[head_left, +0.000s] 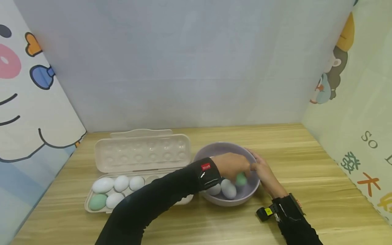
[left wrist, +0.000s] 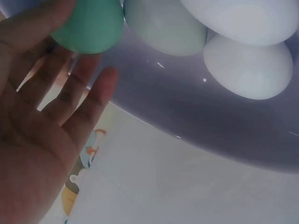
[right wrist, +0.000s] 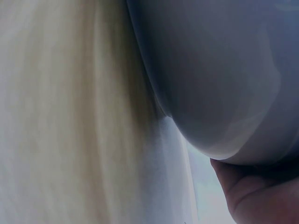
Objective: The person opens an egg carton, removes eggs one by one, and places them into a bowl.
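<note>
Green egg [head_left: 241, 179] is inside the purple bowl [head_left: 229, 203], on its right side, just beside a pale egg [head_left: 228, 189]. The left hand [head_left: 232, 165] bends down into the bowl and pinches the green one, with the thumb on one side and fingers on the other. Its arm slants up across the egg box [head_left: 142, 153]. The right hand [head_left: 265, 173] comes in from the lower right and grips the bowl's edge, thumb at the rim.
</note>
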The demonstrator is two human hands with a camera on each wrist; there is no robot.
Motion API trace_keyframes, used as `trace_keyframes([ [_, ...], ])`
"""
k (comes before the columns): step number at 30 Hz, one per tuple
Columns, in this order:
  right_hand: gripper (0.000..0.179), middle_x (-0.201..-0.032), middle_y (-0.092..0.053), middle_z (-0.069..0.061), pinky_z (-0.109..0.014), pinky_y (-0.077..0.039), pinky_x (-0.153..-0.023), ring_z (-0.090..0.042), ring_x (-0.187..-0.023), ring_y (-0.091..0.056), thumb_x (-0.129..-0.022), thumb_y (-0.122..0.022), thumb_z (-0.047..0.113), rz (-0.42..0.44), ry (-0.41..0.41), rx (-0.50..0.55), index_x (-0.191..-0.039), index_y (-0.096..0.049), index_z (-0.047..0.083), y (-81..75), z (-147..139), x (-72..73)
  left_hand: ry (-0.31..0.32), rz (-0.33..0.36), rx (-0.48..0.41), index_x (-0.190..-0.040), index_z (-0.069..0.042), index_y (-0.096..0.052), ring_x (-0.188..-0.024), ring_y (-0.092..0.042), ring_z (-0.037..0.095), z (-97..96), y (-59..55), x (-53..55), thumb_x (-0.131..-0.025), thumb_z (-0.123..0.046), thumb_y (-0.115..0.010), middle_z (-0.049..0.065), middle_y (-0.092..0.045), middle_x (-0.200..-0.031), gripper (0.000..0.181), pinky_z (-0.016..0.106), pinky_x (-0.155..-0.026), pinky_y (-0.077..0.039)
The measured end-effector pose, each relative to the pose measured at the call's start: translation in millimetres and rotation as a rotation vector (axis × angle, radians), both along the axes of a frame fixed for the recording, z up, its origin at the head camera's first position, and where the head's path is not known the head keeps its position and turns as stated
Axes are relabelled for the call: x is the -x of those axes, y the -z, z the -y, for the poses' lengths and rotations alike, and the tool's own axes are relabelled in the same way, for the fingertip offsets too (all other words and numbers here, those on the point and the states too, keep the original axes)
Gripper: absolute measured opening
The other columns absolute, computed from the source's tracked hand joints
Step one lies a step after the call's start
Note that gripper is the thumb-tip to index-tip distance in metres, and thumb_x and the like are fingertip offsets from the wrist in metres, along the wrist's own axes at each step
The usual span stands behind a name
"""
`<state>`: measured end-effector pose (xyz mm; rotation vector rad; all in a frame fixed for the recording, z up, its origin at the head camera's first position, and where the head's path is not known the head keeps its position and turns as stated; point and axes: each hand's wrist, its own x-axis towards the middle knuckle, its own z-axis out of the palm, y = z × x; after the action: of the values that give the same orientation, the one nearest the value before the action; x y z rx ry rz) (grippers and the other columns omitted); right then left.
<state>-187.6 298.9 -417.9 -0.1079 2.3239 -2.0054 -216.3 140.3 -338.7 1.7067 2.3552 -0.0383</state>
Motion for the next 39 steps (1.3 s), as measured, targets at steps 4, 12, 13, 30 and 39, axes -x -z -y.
trace_keyframes([
  [4, 0.068, -0.141, -0.027, -0.015, -0.041, -0.035, -0.094, -0.031, -0.121, -0.032, -0.073, -0.033, -0.007, -0.019, -0.01, 0.01, -0.138, -0.028, 0.011, 0.8, 0, 0.8, 0.016, -0.044, 0.039, -0.101, -0.02, -0.064, -0.095, -0.051, 0.009, -8.4, 4.5, -1.7, -0.069, -0.008, -0.072, -0.009, -0.059, -0.1, 0.036, 0.02, -0.084, -0.039],
  [12, 0.064, -0.141, -0.024, -0.017, -0.049, -0.027, -0.099, -0.032, -0.124, -0.028, -0.075, -0.031, -0.007, -0.026, -0.023, 0.022, -0.137, -0.027, 0.008, 0.0, 0, 1.7, 0.008, -0.092, 0.071, -0.101, -0.021, -0.064, -0.095, -0.052, 0.01, -15.0, 9.8, -2.8, -0.068, -0.01, -0.074, -0.007, -0.058, -0.102, 0.036, 0.021, -0.084, -0.04],
  [13, 0.064, -0.141, -0.025, -0.017, -0.049, -0.027, -0.1, -0.033, -0.124, -0.028, -0.075, -0.031, -0.007, -0.026, -0.025, 0.022, -0.137, -0.028, 0.008, -0.1, 0, 2.0, 0.009, -0.095, 0.067, -0.1, -0.021, -0.064, -0.094, -0.052, 0.011, -14.6, 9.7, -3.1, -0.069, -0.012, -0.074, -0.006, -0.058, -0.101, 0.034, 0.021, -0.083, -0.04],
  [30, 0.07, -0.139, -0.029, -0.016, -0.037, -0.037, -0.086, -0.033, -0.116, -0.034, -0.07, -0.035, -0.007, 0.017, 0.021, -0.009, -0.137, -0.03, 0.013, 1.6, 3, -1.8, -0.071, 0.0, 0.036, -0.105, -0.023, -0.064, -0.093, -0.05, 0.004, 16.7, -1.3, -4.8, -0.079, -0.002, -0.061, -0.012, -0.06, -0.103, 0.034, 0.018, -0.081, -0.04],
  [39, 0.07, -0.141, -0.025, -0.017, -0.041, -0.042, -0.086, -0.037, -0.118, -0.034, -0.072, -0.035, -0.007, 0.034, 0.03, -0.032, -0.138, -0.029, 0.014, -2.1, 0, -1.0, -0.211, -0.01, -0.176, -0.106, -0.013, -0.062, -0.098, -0.054, 0.013, 108.4, -37.3, -7.2, -0.076, 0.006, -0.054, -0.001, -0.061, -0.103, 0.037, 0.026, -0.085, -0.043],
])
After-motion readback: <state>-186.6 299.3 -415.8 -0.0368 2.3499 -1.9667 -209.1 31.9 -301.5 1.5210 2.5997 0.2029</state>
